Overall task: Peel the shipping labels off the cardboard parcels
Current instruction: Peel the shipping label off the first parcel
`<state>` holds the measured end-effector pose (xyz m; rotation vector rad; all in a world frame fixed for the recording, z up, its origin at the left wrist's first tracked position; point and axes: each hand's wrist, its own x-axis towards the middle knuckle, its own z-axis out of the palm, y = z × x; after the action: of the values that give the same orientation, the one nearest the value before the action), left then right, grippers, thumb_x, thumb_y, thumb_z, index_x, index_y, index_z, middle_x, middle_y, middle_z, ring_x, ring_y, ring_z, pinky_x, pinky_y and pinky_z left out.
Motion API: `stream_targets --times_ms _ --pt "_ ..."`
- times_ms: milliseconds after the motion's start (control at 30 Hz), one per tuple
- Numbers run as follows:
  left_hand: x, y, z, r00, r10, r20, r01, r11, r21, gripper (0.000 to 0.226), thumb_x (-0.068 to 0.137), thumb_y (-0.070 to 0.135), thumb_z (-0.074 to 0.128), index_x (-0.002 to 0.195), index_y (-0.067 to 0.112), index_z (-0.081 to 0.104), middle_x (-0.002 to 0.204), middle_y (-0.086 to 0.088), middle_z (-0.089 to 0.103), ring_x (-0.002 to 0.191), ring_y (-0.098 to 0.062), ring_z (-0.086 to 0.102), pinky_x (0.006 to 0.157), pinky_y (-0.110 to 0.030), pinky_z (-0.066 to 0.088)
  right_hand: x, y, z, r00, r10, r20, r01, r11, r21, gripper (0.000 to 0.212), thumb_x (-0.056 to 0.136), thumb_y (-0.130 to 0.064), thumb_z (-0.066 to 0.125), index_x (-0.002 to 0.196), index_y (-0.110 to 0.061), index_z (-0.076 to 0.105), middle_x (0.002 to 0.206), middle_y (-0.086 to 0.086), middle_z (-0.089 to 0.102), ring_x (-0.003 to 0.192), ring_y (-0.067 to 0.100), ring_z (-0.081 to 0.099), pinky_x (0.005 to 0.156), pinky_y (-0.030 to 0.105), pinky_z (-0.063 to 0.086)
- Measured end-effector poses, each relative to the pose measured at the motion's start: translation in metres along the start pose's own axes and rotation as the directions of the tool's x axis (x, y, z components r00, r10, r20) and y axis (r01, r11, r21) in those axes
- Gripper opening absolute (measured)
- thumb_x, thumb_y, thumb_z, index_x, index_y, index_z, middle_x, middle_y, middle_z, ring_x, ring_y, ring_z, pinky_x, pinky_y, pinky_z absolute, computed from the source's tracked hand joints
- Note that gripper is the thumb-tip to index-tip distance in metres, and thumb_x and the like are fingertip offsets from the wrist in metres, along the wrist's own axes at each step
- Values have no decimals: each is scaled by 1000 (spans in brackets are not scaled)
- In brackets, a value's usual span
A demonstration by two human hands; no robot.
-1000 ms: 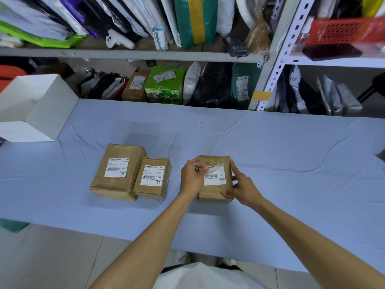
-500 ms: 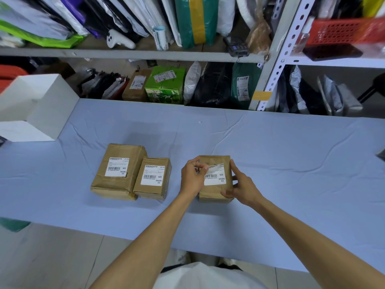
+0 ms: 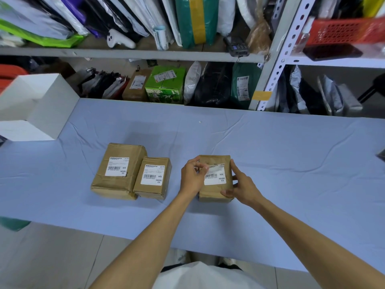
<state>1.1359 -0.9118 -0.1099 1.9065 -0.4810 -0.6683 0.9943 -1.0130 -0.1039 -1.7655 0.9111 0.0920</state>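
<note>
Three brown cardboard parcels lie on the blue table cloth [image 3: 291, 163]. The right parcel [image 3: 215, 191] carries a white shipping label [image 3: 215, 177] whose top left corner is lifted. My left hand [image 3: 192, 177] pinches that corner between thumb and forefinger. My right hand [image 3: 241, 184] holds the parcel's right side and front corner. To the left sit a large parcel [image 3: 117, 171] and a smaller parcel [image 3: 153, 178], touching each other, each with a flat white label on top.
A white open box [image 3: 39, 107] stands at the table's far left. Metal shelving [image 3: 277, 57] packed with bags and parcels runs behind the table. A dark object [image 3: 382, 155] pokes in at the right edge.
My left hand's pinch on the label's top left corner has shifted slightly; the lifted part looks a little smaller. The right hand and the parcels stay put.
</note>
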Motion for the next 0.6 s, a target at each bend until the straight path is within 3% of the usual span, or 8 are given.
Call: stream_targets --times_ms 167,400,533,600 --pt "-1 2 -1 1000 -5 3 5 1000 2 11 89 15 65 89 3 65 144 0 48 110 -23 60 61 -6 48 0 0 0 1000 3 2 -3 1000 -5 105 79 -1 72 152 -30 3 115 -1 50 78 5 59 50 8 46" --pt "-1 0 -3 1000 -1 7 1 1000 2 8 88 16 66 85 8 66 145 0 48 112 -23 59 74 -14 49 1 -1 1 1000 -10 12 10 1000 -20 106 80 -1 72 152 -30 -1 117 -2 48 79 5 58 51 7 47" --pt "-1 -1 -3 1000 3 20 -3 1000 2 9 89 16 66 87 7 67 146 1 46 117 -24 57 67 -7 49 0 0 2 1000 -15 5 15 1000 -7 106 80 1 72 152 -31 1 118 0 49 81 9 59 51 9 48" --pt "-1 -2 -4 1000 22 18 -22 1000 12 10 88 16 66 87 6 67 146 1 46 118 -24 57 76 -11 52 -1 0 2 1000 -18 -2 18 1000 0 106 80 1 72 152 -32 2 118 1 50 82 12 60 52 9 48"
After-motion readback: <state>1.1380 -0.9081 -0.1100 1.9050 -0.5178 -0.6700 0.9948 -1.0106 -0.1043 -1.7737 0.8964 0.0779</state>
